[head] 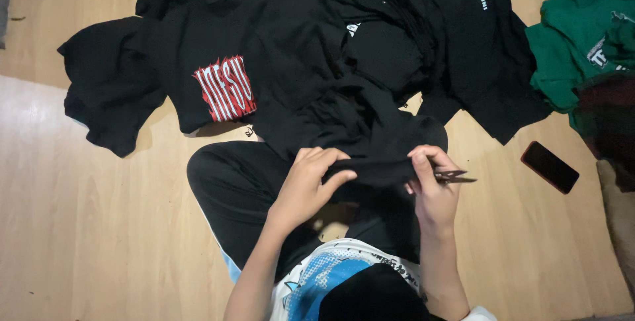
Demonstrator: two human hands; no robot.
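Person sits cross-legged on a pale wood floor (99, 241), camera looking down at the lap. Left hand (307, 185) pinches a fold of a black garment (370, 162), thumb on the near side and fingers curled over the top edge, closed on the cloth so the edge stays bunched and taut across the lap. Right hand (433, 189) grips the same fold from the other end, fingers closed on fabric, and also carries small dark scissors (456, 176) with the tips sticking out to the right, away from the body; cannot tell whether the blades are parted. Holding the cloth between both hands keeps a short stretch lifted off the legs, close to the eyes and to the blades. That garment trails up from the lap into a heap of black t-shirts (397, 50) spread on the floor just ahead, within arm's reach. One black shirt with a red and white print (225, 87) lies flat at the left of the heap, print facing up. Green shirts (575, 50) sit apart at the far right, a separate colour pile. A dark phone (549, 167) lies face up on the floor to the right of the right hand, clear of the cloth. Black trousers (231, 189) cover the folded legs.
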